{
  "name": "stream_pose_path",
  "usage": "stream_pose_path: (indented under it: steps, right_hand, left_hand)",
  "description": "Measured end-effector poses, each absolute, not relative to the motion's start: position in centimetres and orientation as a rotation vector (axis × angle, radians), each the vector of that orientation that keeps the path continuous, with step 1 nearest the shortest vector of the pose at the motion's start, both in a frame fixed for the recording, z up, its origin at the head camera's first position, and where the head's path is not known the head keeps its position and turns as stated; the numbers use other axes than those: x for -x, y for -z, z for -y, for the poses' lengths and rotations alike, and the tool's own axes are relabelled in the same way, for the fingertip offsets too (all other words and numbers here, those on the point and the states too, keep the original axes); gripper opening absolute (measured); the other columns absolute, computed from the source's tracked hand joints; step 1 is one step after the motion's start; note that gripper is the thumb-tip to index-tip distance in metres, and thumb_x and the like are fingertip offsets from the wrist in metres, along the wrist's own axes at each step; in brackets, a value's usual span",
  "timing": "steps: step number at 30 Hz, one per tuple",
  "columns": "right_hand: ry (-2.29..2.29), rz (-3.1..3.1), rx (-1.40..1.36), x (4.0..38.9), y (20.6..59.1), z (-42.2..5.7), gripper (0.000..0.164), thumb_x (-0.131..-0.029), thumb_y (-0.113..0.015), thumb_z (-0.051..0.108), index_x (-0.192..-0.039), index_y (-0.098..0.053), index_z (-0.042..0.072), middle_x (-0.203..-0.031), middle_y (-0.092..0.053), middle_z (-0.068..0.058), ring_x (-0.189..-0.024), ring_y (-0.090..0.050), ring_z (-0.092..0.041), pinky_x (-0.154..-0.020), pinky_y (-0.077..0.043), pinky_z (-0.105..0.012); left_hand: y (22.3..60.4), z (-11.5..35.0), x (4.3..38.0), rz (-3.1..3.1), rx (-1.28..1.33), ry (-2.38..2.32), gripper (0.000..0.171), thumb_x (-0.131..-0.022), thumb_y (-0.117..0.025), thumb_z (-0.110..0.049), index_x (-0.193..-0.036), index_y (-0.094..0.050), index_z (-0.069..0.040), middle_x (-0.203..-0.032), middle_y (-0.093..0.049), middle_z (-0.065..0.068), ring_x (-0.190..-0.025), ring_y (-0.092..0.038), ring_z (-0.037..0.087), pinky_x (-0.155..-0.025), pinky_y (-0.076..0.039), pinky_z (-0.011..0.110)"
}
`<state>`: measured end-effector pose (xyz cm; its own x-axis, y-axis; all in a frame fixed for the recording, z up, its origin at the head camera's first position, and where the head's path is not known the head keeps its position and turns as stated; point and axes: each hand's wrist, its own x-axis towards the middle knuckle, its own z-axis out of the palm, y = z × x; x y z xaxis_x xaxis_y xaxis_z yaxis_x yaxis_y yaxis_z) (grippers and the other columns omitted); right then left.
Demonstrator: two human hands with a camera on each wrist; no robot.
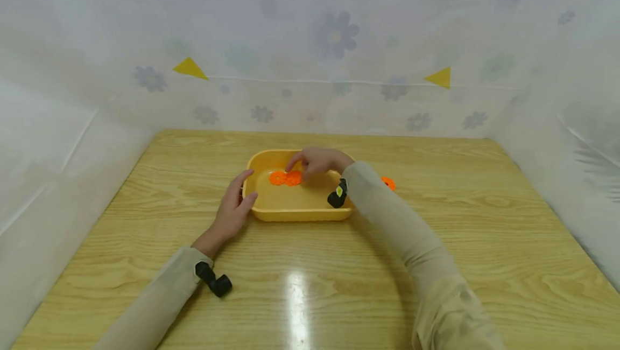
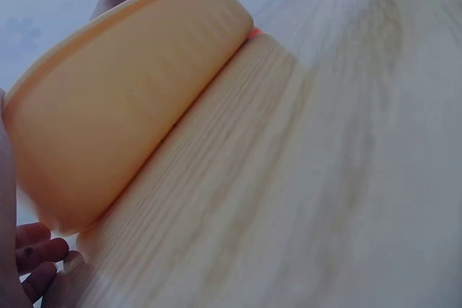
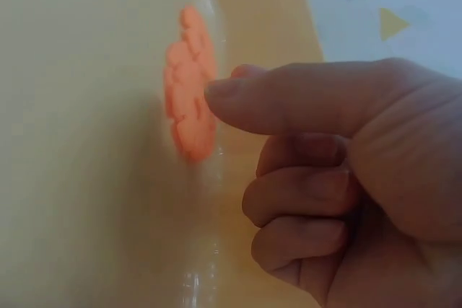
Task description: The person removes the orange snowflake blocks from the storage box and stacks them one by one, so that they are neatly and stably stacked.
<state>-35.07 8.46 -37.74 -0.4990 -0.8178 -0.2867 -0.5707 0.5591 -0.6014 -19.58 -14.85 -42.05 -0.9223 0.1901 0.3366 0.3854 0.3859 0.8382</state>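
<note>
"Our fingers (image 1: 238, 180) first: what are those of the left hand (image 1: 230, 215) doing?"

"Gripping the left end of the yellow tray (image 1: 295, 214): thumb and index over the rim, others curled outside, by the bottom corner."

"Could that hold fail us?"

"If we slacken it while pushing inside, the tray may skid, since the wooden table (image 1: 349, 264) looks smooth."

"And just right of the tray?"

"A loose orange disc (image 1: 389, 183) on the table, partly hidden by our right sleeve (image 1: 382, 199). Our forearm could brush it away, precisely because it blocks our view."

"Then the right hand (image 1: 321, 161)?"

"It dips into the tray, three fingers folded, thumb and index at the overlapping orange discs (image 1: 293, 178) towards the far wall. Whether they pinch one, we cannot tell."

"What might go wrong there?"

"The discs are thin and their scalloped edges may catch, so we could drag two together, or slip off and shove them against the wall."

"Beyond that?"

"Only the flowered curtain (image 1: 290, 32) with yellow triangles (image 1: 191, 68); we see no hazard there."
</note>
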Motion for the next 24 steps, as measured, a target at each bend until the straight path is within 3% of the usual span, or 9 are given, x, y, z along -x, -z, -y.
stream_pose_path:
  steps: [6, 12, 16, 20, 24]
  right_hand:
    - [0.526, -2.283, 1.093, 35.02, 38.02, -8.36, 0.051, -0.081, -0.061, -0.005, -0.131, -0.058, 0.004, -0.054, -0.03, 0.006, -0.049, -0.023, -0.008, -0.053, -0.028, -0.022]
    - [0.423, -2.337, 1.089, 34.79, 37.91, -8.2, 0.057, -0.078, -0.056, -0.007, -0.134, -0.057, 0.007, -0.056, -0.033, 0.004, -0.051, -0.025, -0.008, -0.054, -0.027, -0.022]
    - [0.369, -2.35, 1.121, 34.67, 37.89, -8.18, 0.056, -0.079, -0.057, -0.006, -0.133, -0.057, 0.006, -0.081, -0.054, -0.004, -0.058, -0.033, -0.01, -0.06, -0.031, -0.023]
    - [0.323, -2.367, 1.153, 34.58, 37.97, -8.1, 0.051, -0.079, -0.058, -0.005, -0.13, -0.059, 0.004, -0.109, -0.058, -0.012, -0.064, -0.036, -0.013, -0.064, -0.033, -0.024]
    - [0.286, -2.395, 1.158, 34.45, 37.97, -7.91, 0.046, -0.079, -0.059, -0.004, -0.125, -0.062, 0.004, -0.112, -0.058, -0.014, -0.068, -0.039, -0.014, -0.065, -0.034, -0.024]
  left_hand:
    - [42.05, 14.81, 19.6, 2.456, 0.519, 1.571, 0.05, -0.097, -0.048, -0.001, -0.143, -0.033, 0.011, -0.143, -0.035, 0.033, -0.112, -0.047, 0.046, -0.083, -0.035, 0.015]
    - [41.99, 14.82, 19.7, 2.45, 0.52, 1.577, 0.05, -0.097, -0.048, -0.001, -0.143, -0.033, 0.011, -0.144, -0.035, 0.033, -0.112, -0.048, 0.047, -0.081, -0.035, 0.014]
    - [41.93, 14.76, 19.74, 2.447, 0.517, 1.582, 0.05, -0.097, -0.049, 0.0, -0.143, -0.033, 0.011, -0.143, -0.036, 0.033, -0.109, -0.049, 0.047, -0.079, -0.036, 0.014]
    - [41.88, 14.73, 19.76, 2.448, 0.509, 1.586, 0.05, -0.097, -0.049, 0.0, -0.143, -0.034, 0.011, -0.143, -0.036, 0.033, -0.109, -0.049, 0.046, -0.08, -0.036, 0.014]
    - [41.86, 14.72, 19.75, 2.451, 0.505, 1.589, 0.05, -0.096, -0.049, 0.0, -0.143, -0.034, 0.011, -0.142, -0.036, 0.034, -0.107, -0.049, 0.046, -0.079, -0.036, 0.015]
